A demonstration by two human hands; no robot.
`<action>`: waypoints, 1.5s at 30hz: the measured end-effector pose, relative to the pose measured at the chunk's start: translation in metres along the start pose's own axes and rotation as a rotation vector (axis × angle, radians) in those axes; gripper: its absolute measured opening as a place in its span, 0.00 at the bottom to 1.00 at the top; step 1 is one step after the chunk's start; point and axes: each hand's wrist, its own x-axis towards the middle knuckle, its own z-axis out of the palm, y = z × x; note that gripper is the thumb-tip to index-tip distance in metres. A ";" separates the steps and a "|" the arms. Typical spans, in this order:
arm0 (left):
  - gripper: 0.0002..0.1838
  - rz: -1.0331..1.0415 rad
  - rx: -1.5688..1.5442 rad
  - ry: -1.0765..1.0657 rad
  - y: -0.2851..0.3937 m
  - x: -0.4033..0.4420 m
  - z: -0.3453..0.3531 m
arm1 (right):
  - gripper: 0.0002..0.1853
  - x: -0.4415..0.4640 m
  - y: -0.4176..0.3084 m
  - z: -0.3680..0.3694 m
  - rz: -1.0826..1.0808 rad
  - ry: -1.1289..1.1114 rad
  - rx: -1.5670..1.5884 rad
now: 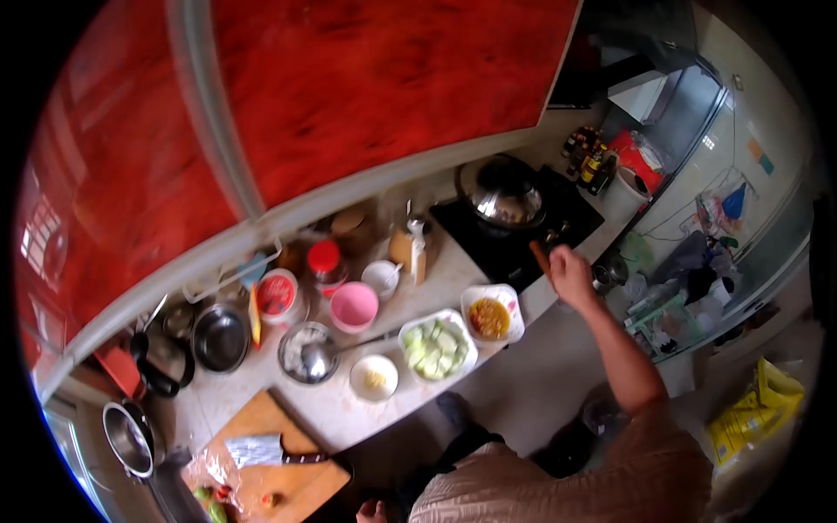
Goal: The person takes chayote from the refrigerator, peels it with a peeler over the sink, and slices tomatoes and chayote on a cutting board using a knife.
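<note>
My right hand is closed at the brown wooden handle of a wok, by the front edge of the black stove. The wok stands on the stove under a shiny domed lid. At the bottom edge my left hand hangs low with its fingers curled, and nothing shows in it. Near the stove sits a dish of beaten egg mixture. Beside that is a dish of pale green cut vegetable pieces. A white bowl holds a little chopped garlic.
A cleaver lies on the wooden cutting board. A metal bowl with a ladle, a pink bowl and a red-lidded jar line the counter. Several bottles stand beyond the stove. A yellow bag lies on the floor.
</note>
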 end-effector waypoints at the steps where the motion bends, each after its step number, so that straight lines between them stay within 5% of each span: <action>1: 0.18 -0.015 -0.059 -0.004 -0.006 0.003 0.013 | 0.08 0.051 0.037 0.007 -0.163 0.135 -0.109; 4: 0.18 -0.114 -0.191 -0.012 0.030 0.007 0.056 | 0.23 0.172 0.080 0.024 -0.086 0.138 -0.362; 6: 0.18 -0.172 -0.272 0.010 0.068 -0.007 0.069 | 0.37 0.223 0.066 0.027 0.123 -0.163 -0.407; 8: 0.19 0.016 -0.038 0.047 0.096 -0.015 0.082 | 0.39 0.254 0.079 0.051 0.149 -0.381 -0.469; 11: 0.19 0.005 -0.027 0.092 0.125 -0.031 0.091 | 0.33 0.277 0.097 0.072 0.159 -0.515 -0.394; 15: 0.19 -0.077 0.111 0.143 0.061 -0.036 0.103 | 0.29 0.299 0.128 0.067 0.062 -0.444 -0.216; 18: 0.20 -0.210 0.116 0.103 0.136 -0.059 0.113 | 0.29 0.330 0.134 0.033 0.075 -0.565 -0.087; 19: 0.13 -0.185 -0.045 0.142 0.047 -0.049 0.124 | 0.29 0.345 0.165 0.033 -0.007 -0.497 -0.039; 20: 0.12 -0.222 -0.033 0.143 0.033 -0.048 0.128 | 0.28 0.359 0.188 0.037 -0.094 -0.418 0.014; 22: 0.12 -0.322 -0.101 0.165 0.030 -0.051 0.137 | 0.22 0.356 0.133 -0.015 0.095 -0.547 0.105; 25: 0.13 -0.330 -0.139 0.169 0.031 -0.054 0.145 | 0.17 0.373 0.146 -0.031 0.214 -0.539 0.270; 30: 0.13 -0.351 -0.260 0.217 0.010 -0.058 0.148 | 0.19 0.366 0.144 -0.021 0.181 -0.528 0.196; 32: 0.12 -0.421 -0.269 0.226 0.011 -0.060 0.144 | 0.23 0.366 0.167 0.012 -0.180 -0.369 0.006; 33: 0.12 -0.421 -0.266 0.216 0.009 -0.060 0.142 | 0.26 0.358 0.166 0.014 -0.039 -0.502 0.078; 34: 0.12 -0.422 -0.262 0.206 0.008 -0.060 0.138 | 0.28 0.368 0.202 0.041 -0.142 -0.413 -0.069; 37: 0.13 -0.403 -0.239 0.206 0.005 -0.062 0.129 | 0.28 0.320 0.145 0.043 -0.003 -0.435 -0.217; 45: 0.14 -0.383 -0.218 0.261 -0.012 -0.059 0.111 | 0.29 0.284 0.119 0.064 -0.058 -0.439 -0.256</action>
